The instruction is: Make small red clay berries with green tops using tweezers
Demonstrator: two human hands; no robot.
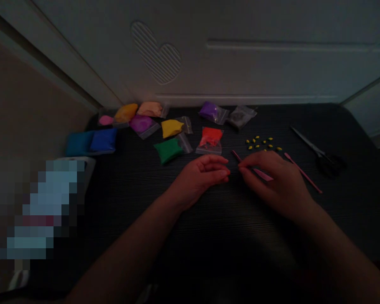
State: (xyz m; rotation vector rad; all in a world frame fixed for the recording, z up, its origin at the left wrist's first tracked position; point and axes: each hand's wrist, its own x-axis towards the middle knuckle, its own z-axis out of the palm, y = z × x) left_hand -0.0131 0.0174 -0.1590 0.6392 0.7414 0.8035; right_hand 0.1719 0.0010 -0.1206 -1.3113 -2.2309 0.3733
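Note:
Over the dark tabletop, my left hand (pixel 204 174) is closed, its fingers curled and the thumb pressed toward them; any small thing at the fingertips is too dim to make out. Facing it a short gap away, my right hand (pixel 275 177) pinches thumb and forefinger together, and what they hold cannot be told. Beneath the right hand lies a pink modelling tool (pixel 262 174), partly covered by the fingers. Just beyond that hand are several tiny yellow-and-green clay pieces (pixel 257 146). A second thin pink tool (pixel 304 174) rests to its right.
Scissors (pixel 316 150) lie at the right. Bags of clay line the back: red (pixel 211 137), green (pixel 169 150), yellow (pixel 172 128), purple (pixel 209 110), grey (pixel 240 118) and others. Blue packs (pixel 103 140) sit left, near a blurred-out device (pixel 47 207). A white panel (pixel 256 71) stands behind.

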